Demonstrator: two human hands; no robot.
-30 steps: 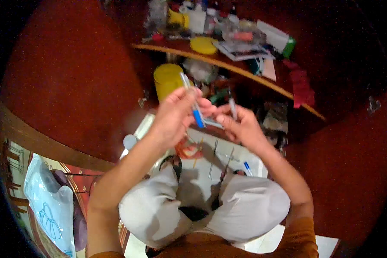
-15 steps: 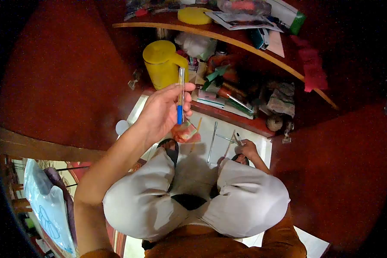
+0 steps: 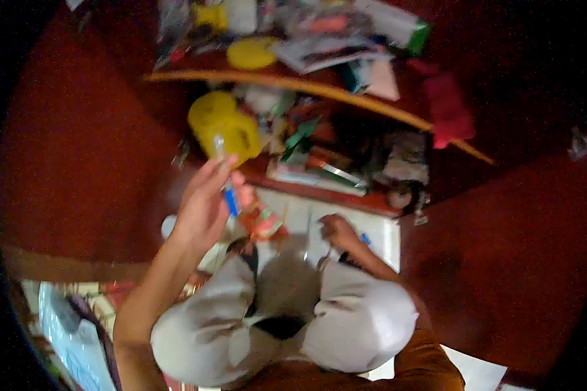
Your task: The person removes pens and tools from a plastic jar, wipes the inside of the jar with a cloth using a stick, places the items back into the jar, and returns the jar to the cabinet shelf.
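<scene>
In my left hand (image 3: 205, 202), closed around it, is a pen (image 3: 231, 202) with a clear barrel and a blue end. The pen stands almost upright in front of the yellow jug (image 3: 209, 124). My right hand (image 3: 339, 231) is low over the white floor, beside a thin stick-like item (image 3: 308, 234); its fingers point down and are blurred, so I cannot make out anything in them. A small blue item (image 3: 366, 239) shows next to my right wrist. Under my left hand lies a red and orange packet (image 3: 264, 225).
An open cupboard in front has a shelf (image 3: 293, 83) with a yellow round lid (image 3: 253, 53), papers (image 3: 329, 55) and a hanging red cloth (image 3: 449, 107). Its lower level holds books (image 3: 319, 177) and a crumpled bundle (image 3: 407, 159). Red door panels (image 3: 91, 156) stand at both sides.
The view has tilted and blurred. My right hand has moved left over the floor, away from the pens it was at. The pen in my left hand leans the other way.
</scene>
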